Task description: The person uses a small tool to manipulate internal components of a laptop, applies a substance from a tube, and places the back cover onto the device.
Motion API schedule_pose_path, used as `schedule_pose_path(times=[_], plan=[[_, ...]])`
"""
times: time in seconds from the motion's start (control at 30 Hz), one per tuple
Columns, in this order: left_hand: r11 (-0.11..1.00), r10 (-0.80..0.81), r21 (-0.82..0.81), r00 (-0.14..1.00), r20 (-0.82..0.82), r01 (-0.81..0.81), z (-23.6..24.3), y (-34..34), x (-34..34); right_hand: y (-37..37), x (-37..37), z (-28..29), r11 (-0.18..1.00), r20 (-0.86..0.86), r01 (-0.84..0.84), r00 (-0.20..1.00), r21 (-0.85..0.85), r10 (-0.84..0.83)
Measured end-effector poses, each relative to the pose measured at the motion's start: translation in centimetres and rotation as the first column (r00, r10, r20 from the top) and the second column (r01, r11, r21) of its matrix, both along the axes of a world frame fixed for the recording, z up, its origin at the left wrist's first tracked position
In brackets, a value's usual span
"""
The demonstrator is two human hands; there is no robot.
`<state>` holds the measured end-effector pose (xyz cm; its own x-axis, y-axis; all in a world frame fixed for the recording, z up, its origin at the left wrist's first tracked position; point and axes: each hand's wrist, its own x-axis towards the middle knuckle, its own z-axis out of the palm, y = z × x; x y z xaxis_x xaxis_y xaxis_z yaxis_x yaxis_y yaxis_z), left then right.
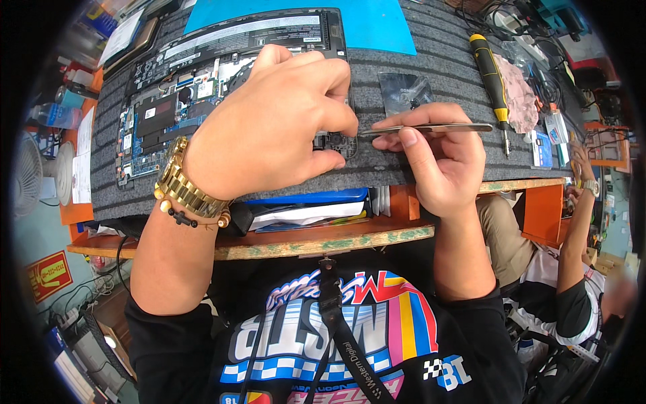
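Observation:
An opened laptop (151, 116) lies on a grey striped mat, its circuit board bare and a long black battery (235, 42) along its far side. My left hand (272, 124), with a gold watch (180, 176) at the wrist, reaches over its right part and hides much of it. The thumb and index finger are apart, curved around a small black part (334, 141) at the laptop's near right corner. Beside that corner my right hand (444, 158) pinches metal tweezers (447, 127), their tips pointing left at the part. Whether the tips touch it, I cannot tell.
A yellow-black screwdriver (489, 77) lies to the right, beside a crumpled pink cloth (518, 94). A dark plastic bag (406, 91) is just beyond my right hand. A blue sheet (367, 27) lies at the back. Another person's arm (579, 209) shows at the far right.

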<state>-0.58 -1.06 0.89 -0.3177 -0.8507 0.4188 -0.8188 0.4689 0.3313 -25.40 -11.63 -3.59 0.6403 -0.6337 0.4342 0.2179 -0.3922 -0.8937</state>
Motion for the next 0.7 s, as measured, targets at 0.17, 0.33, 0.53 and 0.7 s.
schedule_pose_path(times=[0.17,0.33,0.53,0.7], plan=[[1.000,-0.009,0.016,1.000,0.004,0.009,0.2,0.1,-0.1,0.0,0.0,0.0,1.000,0.016,0.005,1.000,0.009,-0.005],[1.000,-0.006,0.025,1.000,0.018,0.005,0.2,0.2,-0.1,0.2,0.0,0.0,1.000,0.008,-0.003,1.000,0.024,0.003],[0.998,-0.002,0.058,1.000,0.023,0.001,0.7,0.3,-0.2,0.1,-0.4,0.0,0.998,-0.080,-0.051,0.995,0.047,0.054],[0.995,0.026,0.094,0.999,0.023,-0.028,1.8,0.1,-0.9,-0.1,-0.4,1.1,0.997,-0.106,0.002,0.994,-0.071,-0.009]])
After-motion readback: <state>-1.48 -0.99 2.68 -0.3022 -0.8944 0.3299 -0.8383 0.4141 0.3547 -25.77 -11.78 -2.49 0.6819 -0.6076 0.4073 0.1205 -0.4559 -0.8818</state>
